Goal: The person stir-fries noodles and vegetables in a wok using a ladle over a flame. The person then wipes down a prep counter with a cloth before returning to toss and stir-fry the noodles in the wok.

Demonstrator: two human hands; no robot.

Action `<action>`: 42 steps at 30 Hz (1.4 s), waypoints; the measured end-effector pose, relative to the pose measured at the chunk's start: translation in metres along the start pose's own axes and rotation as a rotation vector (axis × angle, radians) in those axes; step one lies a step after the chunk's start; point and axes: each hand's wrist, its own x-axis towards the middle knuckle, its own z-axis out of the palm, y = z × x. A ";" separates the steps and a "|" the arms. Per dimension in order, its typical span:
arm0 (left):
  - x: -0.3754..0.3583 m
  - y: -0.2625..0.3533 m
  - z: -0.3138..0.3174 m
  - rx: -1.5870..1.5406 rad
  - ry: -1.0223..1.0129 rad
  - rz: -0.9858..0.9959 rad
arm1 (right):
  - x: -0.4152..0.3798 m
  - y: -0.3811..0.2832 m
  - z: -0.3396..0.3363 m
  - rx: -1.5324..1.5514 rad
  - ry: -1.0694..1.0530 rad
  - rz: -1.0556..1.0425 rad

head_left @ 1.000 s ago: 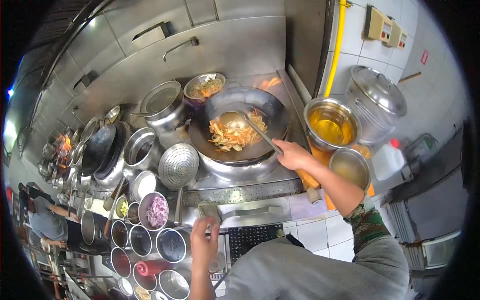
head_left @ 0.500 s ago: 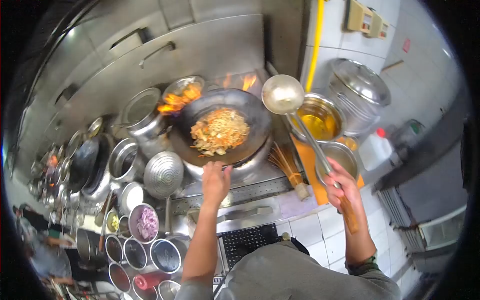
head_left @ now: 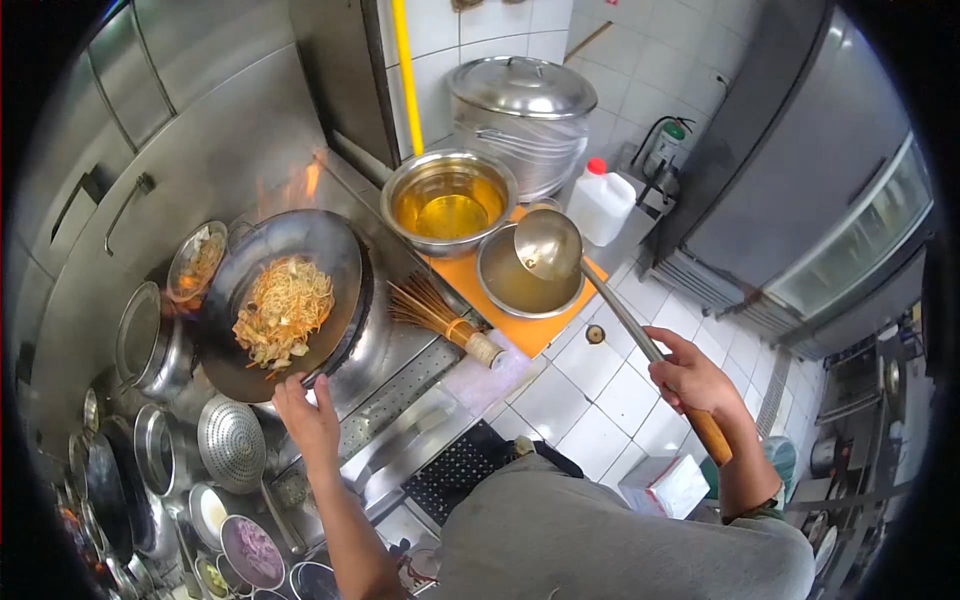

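Observation:
My left hand point(head_left: 308, 408) grips the near rim of a dark wok point(head_left: 222, 345) on the stove. Noodles point(head_left: 284, 312) with shredded carrot and cabbage lie in the wok, and flames point(head_left: 308, 182) rise behind it. In my right hand point(head_left: 692, 372), closed around the wooden handle, is a long metal ladle point(head_left: 549, 244). Its bowl hangs over a steel bowl of cloudy liquid point(head_left: 520, 284). Just behind that stands a larger steel bowl of yellow oil point(head_left: 449, 205).
A bamboo wok brush point(head_left: 440, 318) lies right of the stove. Behind the bowls are a lidded pot point(head_left: 522, 90) and a white jug with a red cap point(head_left: 601, 205). A perforated skimmer point(head_left: 231, 441) and a bowl of chopped onion point(head_left: 252, 552) sit at the left.
The view has swung to the right. The ladle has come away from beside the wok to over the bowl of cloudy liquid. My left hand stays on the wok's rim.

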 end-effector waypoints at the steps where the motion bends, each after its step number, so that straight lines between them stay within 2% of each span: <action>1: 0.000 0.000 -0.001 -0.001 -0.002 -0.004 | 0.001 0.002 0.002 -0.049 0.005 -0.003; 10: -0.003 -0.004 -0.001 0.001 0.030 0.048 | 0.003 -0.004 0.007 -0.172 0.001 -0.008; 12: -0.003 -0.004 -0.001 0.014 0.068 0.087 | 0.002 -0.007 0.004 -0.040 -0.018 0.013; 13: -0.004 -0.002 -0.001 -0.008 0.045 0.053 | -0.001 -0.009 0.003 -0.047 -0.024 0.005; 14: -0.004 0.000 -0.001 -0.028 0.027 0.016 | -0.004 -0.013 0.003 0.105 -0.042 0.029; 18: -0.002 0.005 -0.003 0.006 0.065 0.060 | -0.001 -0.024 0.001 0.465 -0.187 0.070; 19: -0.003 0.006 -0.005 -0.001 0.032 0.021 | 0.003 -0.026 0.004 0.445 -0.233 0.053; 21: -0.003 0.010 -0.010 0.016 0.040 -0.051 | 0.019 -0.036 0.013 0.621 -0.438 0.061; 23: -0.008 0.017 -0.014 -0.081 0.097 0.028 | 0.033 -0.057 0.041 0.585 -0.519 0.029; 26: -0.033 0.034 -0.030 -0.094 0.101 -0.022 | 0.055 -0.079 0.092 0.427 -0.535 -0.031; 30: -0.090 0.056 -0.049 -0.102 0.030 -0.152 | 0.124 -0.094 0.169 -0.122 -0.589 -0.337; 31: -0.106 0.057 -0.050 -0.077 0.042 -0.176 | 0.145 -0.096 0.186 -0.130 -0.625 -0.336; 33: -0.137 0.060 -0.053 -0.155 0.002 -0.269 | 0.186 -0.100 0.227 -0.264 -0.554 -0.514; 36: -0.174 0.066 -0.058 -0.172 0.019 -0.407 | 0.269 -0.097 0.281 -0.654 -0.310 -0.935; 38: -0.193 0.078 -0.068 -0.113 -0.021 -0.552 | 0.334 -0.079 0.306 -0.643 -0.245 -1.453; 39: -0.207 0.082 -0.071 -0.103 -0.016 -0.588 | 0.237 -0.136 0.290 -0.537 -0.646 -0.531; 40: -0.220 0.085 -0.072 -0.078 0.008 -0.639 | 0.252 -0.129 0.292 -0.379 -0.800 -0.470; 41: -0.233 0.087 -0.072 -0.063 0.033 -0.680 | 0.250 -0.126 0.280 -0.384 -0.778 -0.455; 42: -0.243 0.088 -0.072 -0.051 0.058 -0.715 | 0.267 -0.126 0.265 -0.457 -0.860 -0.506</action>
